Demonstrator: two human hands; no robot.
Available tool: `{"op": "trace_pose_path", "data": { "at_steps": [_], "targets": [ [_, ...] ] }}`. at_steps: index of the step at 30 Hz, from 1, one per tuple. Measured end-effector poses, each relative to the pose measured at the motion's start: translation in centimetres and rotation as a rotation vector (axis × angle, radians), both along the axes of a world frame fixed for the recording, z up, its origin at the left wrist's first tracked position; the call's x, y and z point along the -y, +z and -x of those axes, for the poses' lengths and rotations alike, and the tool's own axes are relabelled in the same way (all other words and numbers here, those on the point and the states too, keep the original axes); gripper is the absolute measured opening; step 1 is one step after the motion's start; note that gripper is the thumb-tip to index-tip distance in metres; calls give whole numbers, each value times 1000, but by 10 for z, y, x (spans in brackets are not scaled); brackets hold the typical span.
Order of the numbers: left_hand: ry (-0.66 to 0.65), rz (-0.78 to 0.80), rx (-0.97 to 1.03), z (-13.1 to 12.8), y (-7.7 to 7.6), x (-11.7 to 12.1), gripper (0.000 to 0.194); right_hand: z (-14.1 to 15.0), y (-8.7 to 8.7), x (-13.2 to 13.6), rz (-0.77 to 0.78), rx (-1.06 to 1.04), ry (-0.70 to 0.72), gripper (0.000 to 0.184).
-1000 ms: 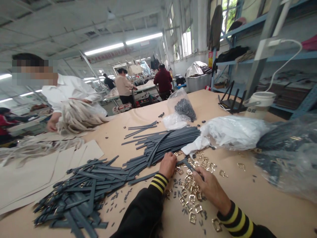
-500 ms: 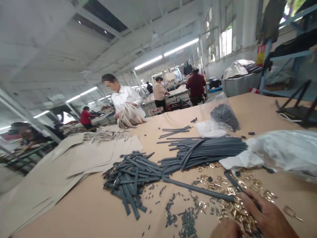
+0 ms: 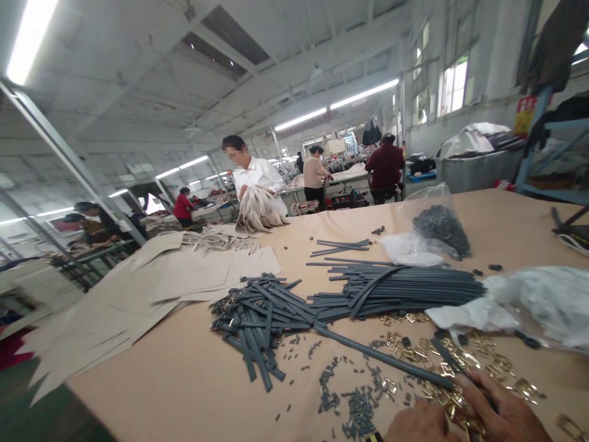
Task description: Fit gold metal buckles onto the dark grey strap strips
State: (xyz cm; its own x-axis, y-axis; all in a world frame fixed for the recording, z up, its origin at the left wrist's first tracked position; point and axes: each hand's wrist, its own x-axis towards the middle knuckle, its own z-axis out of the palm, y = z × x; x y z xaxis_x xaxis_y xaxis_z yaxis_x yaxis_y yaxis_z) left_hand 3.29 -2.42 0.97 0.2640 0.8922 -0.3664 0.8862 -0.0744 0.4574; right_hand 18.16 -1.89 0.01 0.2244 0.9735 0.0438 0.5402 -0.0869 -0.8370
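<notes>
At the bottom right, my right hand [image 3: 499,408] pinches a narrow grey strap [image 3: 460,365] among scattered brass buckles [image 3: 442,362]. My left hand [image 3: 416,423] lies just beside it, cut off by the frame's lower edge, and its fingers are hidden. A longer grey strap [image 3: 381,356] runs from the strap pile towards my fingers. Left of it lies a heap of grey straps with buckles [image 3: 257,325]. Behind that is a bundle of long, loose grey straps [image 3: 396,294]. Small grey pieces [image 3: 354,411] are scattered near my hands.
The straps lie on a wide tan-covered table [image 3: 184,362], with beige fabric panels [image 3: 175,276] at its left. A clear bag of dark parts [image 3: 442,230] and white plastic [image 3: 543,307] lie behind. A co-worker [image 3: 255,175] holds beige straps [image 3: 257,212] beyond.
The view has swung left and up, so my hands now sit lower, in the bottom right corner. The table's contents appear shifted right. My right hand remains on the strap.
</notes>
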Motion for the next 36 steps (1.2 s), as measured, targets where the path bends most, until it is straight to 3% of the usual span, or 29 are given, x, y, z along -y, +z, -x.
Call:
{"op": "trace_pose_path", "data": {
  "at_steps": [5, 7, 11, 14, 17, 20, 25, 31, 36],
  "targets": [
    [-364, -310, 144, 21, 6, -12, 21, 3, 1, 1, 55, 14, 62, 35],
    [-381, -372, 276, 32, 14, -18, 18, 11, 7, 3, 65, -13, 149, 34],
    [-59, -87, 674, 40, 19, -27, 10, 30, 21, 5, 92, -119, 343, 30],
    [95, 180, 973, 36, 11, -31, 18, 37, 27, 7, 96, -153, 343, 30],
    [181, 317, 1136, 34, 3, -32, 21, 38, 31, 8, 73, -208, 308, 30],
    [216, 435, 1267, 34, 3, -32, 25, 40, 34, 10, 100, -406, 308, 29],
    [270, 629, 1466, 37, 15, -27, 22, 41, 34, 10, 244, -748, 295, 31],
    [284, 802, 1496, 42, 17, -26, 15, 39, 27, 11, 238, -794, 300, 30],
    [232, 889, 1506, 43, 16, -25, 14, 39, 29, 11, 220, -710, 301, 29]
  ]
}}
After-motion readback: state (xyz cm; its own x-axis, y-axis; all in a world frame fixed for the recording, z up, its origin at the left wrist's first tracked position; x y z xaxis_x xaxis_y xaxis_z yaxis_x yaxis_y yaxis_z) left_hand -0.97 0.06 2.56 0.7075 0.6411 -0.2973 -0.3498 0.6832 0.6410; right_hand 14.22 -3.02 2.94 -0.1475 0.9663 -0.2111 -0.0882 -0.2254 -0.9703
